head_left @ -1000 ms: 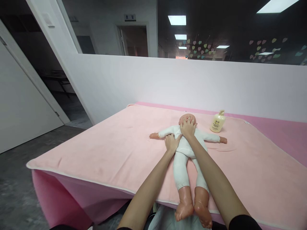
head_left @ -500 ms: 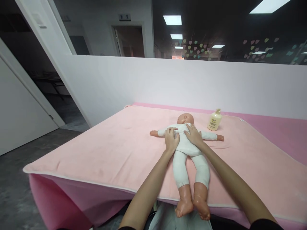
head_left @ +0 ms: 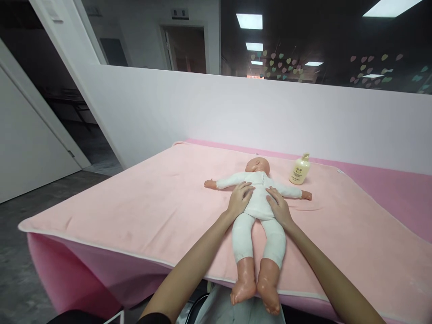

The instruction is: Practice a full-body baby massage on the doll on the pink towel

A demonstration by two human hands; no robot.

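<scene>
A baby doll in a white cloth body lies face down or with its head turned aside, I cannot tell which, on a pink blanket. Its arms stretch out sideways and its feet reach past the blanket's near edge. Along the left side of the doll's torso rests my left hand, open, fingers lying on the cloth. My right hand lies open against the other side, fingertips on the torso. Neither hand grips anything.
A pale yellow pump bottle stands on the blanket beyond the doll's right-hand arm. Behind the table rises a white partition wall with dark glass above. To the left are a white door and grey floor.
Both hands have slid down the doll's torso toward me, from the upper part to its sides, and the right hand has moved outward. The view has shifted slightly.
</scene>
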